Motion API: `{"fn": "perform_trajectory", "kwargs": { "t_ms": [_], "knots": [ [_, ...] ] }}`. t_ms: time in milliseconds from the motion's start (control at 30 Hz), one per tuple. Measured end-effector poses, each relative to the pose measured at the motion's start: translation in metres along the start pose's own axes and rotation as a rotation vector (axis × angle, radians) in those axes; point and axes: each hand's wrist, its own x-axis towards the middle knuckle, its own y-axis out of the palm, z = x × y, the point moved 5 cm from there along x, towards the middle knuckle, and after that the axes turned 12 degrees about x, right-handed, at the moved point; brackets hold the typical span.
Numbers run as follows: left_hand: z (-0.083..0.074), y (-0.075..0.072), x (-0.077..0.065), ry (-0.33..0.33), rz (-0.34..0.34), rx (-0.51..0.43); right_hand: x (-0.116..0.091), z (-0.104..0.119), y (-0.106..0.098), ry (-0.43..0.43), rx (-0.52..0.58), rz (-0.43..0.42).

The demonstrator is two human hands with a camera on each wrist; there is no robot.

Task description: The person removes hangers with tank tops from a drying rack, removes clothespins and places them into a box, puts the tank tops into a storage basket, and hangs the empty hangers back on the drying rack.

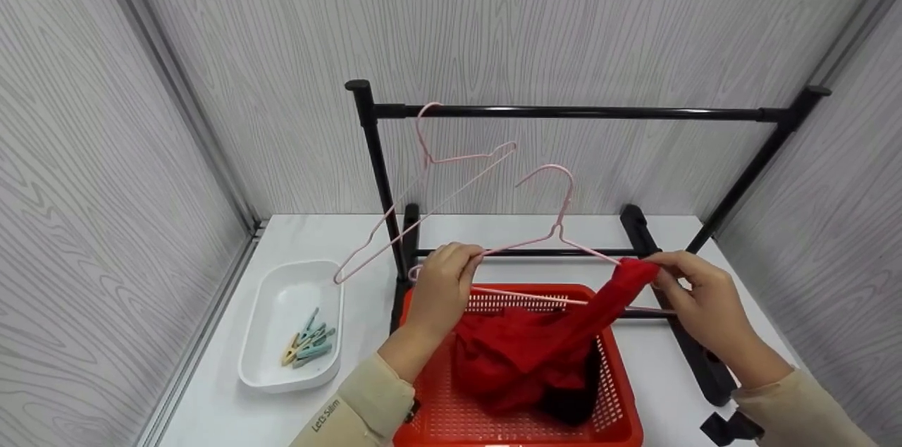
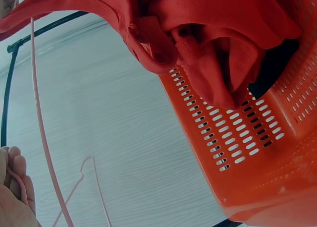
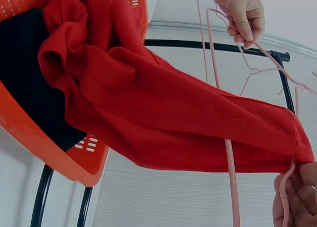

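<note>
My left hand [image 1: 442, 285] grips the left shoulder of a pink wire clothes hanger [image 1: 564, 211], above a red basket. At the hanger's right shoulder my right hand [image 1: 705, 299] pinches the end of a red garment [image 1: 606, 299], which lies over the wire there. The right wrist view shows fingertips [image 3: 287, 197] against both cloth and wire. From that end the garment [image 3: 198, 118] slopes down into the basket [image 1: 627, 405], where the rest of it is bunched. The hanger's bottom bar [image 2: 42, 128] runs beside the cloth, and its hook points up, touching nothing.
A black rack [image 1: 585, 112] stands behind, with a second pink hanger [image 1: 394, 211] hooked near its left end. On the left, a white tray [image 1: 264, 306] holds several clothes pegs [image 1: 308, 343]. Black cloth [image 1: 569, 401] lies under the red garment in the basket.
</note>
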Motion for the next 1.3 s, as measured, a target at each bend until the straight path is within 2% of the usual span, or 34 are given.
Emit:
{"fn": "perform_trajectory", "kwargs": {
  "t_ms": [200,300,633,833,933,1000,1167,1300],
  "knots": [
    [0.009,-0.003,-0.003,-0.029,0.006,0.003,-0.001,-0.006,-0.011,0.022,0.12,-0.105],
    [0.014,-0.005,-0.004,-0.039,-0.008,0.004,-0.002,-0.01,-0.017,0.042,0.128,-0.164],
    [0.03,-0.021,-0.004,-0.051,-0.062,0.035,-0.012,-0.022,-0.03,0.122,0.002,-0.235],
    [0.037,-0.03,-0.002,-0.075,-0.116,0.038,-0.02,-0.034,-0.033,0.292,-0.071,-0.277],
    [0.039,-0.032,-0.001,-0.085,-0.127,0.04,-0.025,-0.039,-0.029,0.352,-0.047,-0.276],
    [0.04,-0.032,0.0,-0.091,-0.132,0.044,-0.027,-0.04,-0.024,0.361,-0.02,-0.257],
    [0.04,-0.033,-0.001,-0.113,-0.15,0.054,-0.027,-0.036,0.0,0.332,0.062,-0.199],
    [0.038,-0.03,-0.002,-0.119,-0.141,0.053,-0.025,-0.03,0.02,0.288,0.138,-0.163]
  ]
}}
